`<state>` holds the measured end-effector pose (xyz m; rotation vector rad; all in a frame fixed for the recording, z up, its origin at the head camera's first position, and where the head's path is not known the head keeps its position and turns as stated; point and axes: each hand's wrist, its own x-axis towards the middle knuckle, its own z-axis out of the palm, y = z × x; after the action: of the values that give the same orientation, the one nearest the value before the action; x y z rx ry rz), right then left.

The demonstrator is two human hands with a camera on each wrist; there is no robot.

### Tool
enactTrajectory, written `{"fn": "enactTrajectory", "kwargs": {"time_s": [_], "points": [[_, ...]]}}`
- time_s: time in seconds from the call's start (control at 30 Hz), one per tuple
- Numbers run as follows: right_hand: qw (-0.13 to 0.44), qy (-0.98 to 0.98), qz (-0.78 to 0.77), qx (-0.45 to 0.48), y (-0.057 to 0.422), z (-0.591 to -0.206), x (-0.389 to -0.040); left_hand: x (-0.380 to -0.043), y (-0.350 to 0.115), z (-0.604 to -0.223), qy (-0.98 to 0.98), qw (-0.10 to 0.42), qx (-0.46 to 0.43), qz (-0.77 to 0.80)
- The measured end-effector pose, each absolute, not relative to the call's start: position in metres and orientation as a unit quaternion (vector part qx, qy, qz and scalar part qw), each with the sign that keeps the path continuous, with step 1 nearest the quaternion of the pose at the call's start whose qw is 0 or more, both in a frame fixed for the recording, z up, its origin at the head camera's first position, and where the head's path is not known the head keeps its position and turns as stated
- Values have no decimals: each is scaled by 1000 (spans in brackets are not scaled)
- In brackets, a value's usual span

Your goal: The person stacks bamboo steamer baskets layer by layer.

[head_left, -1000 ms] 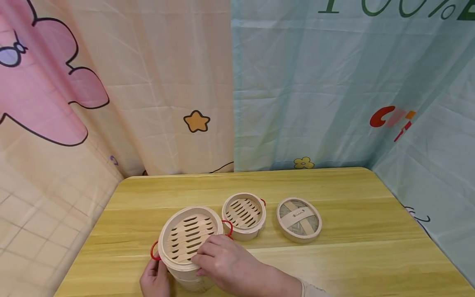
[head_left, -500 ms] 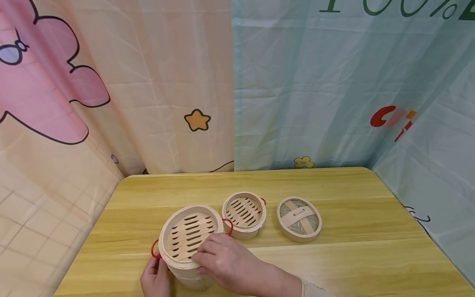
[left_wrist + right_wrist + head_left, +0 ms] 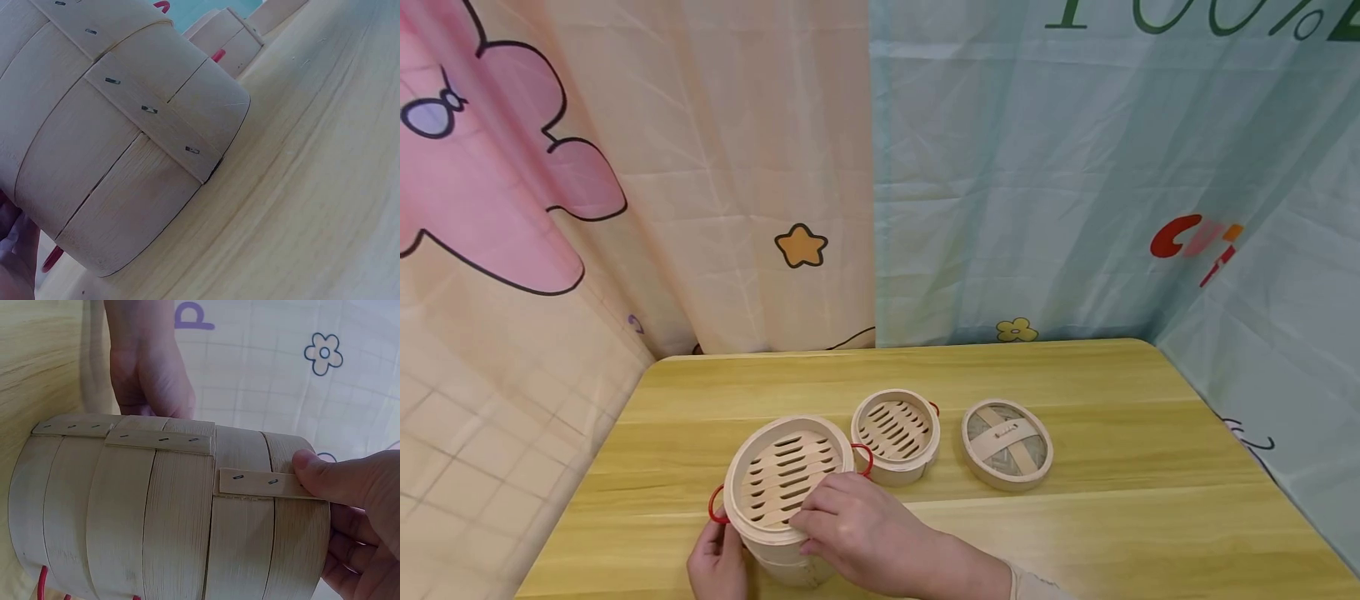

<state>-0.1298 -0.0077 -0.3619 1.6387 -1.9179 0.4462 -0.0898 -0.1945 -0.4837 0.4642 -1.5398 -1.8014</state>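
A stack of round bamboo steamer baskets stands at the table's near left, slotted floor facing up and red loop handles on its sides. My right hand grips the rim of the top basket; in the right wrist view its thumb lies outside on the stapled strip, with the other fingers over the rim. My left hand is against the left side of the stack below a red handle. Its fingertips are hidden by the stack in the right wrist view, so their hold is unclear.
Behind the stack is a smaller-looking bamboo steamer basket with a slotted floor. To its right lies a round bamboo lid with crossed strips. The wooden table ends at printed curtains at the back and sides.
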Motion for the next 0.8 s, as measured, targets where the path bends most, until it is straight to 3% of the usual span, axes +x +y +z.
{"fn": "enactTrajectory", "kwargs": {"time_s": [0.23,0.8], "points": [[276,-726,168,607,-7,-362,-129,-89,-195,-484,-606,331,216,-690],[289,-728,158,601,-11,-362,-126,-89,-195,-484,-592,335,206,-704]]}}
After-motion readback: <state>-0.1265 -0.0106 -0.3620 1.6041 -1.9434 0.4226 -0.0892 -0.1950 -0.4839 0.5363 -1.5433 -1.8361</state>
